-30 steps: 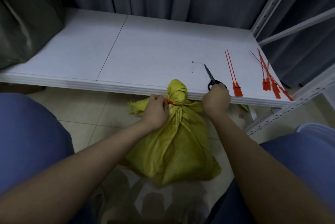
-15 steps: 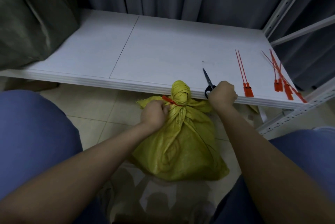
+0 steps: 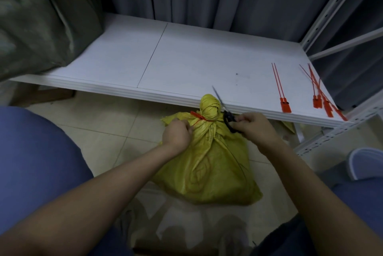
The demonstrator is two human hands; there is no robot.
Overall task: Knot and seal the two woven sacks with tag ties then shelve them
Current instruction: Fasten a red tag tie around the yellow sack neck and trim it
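A yellow woven sack (image 3: 209, 164) stands on the tiled floor in front of the white shelf (image 3: 186, 64), its neck twisted into a knot (image 3: 209, 106). A red tag tie (image 3: 198, 117) is wrapped around the neck just below the knot. My left hand (image 3: 177, 136) grips the sack's neck at the tie's left end. My right hand (image 3: 253, 126) holds black-handled scissors (image 3: 227, 114), lifted off the shelf, blades pointing up and back beside the knot. A dark green sack (image 3: 39, 17) lies on the shelf's left end.
Spare red tag ties lie on the shelf's right part: a pair (image 3: 281, 89) and a loose bunch (image 3: 322, 94) near the corner. White shelf uprights (image 3: 339, 2) stand on the right, grey curtains behind. My blue-clad knees flank the sack.
My right hand has picked the scissors up from the shelf edge and drawn them toward the sack's knot. My left hand stays on the neck by the tie.
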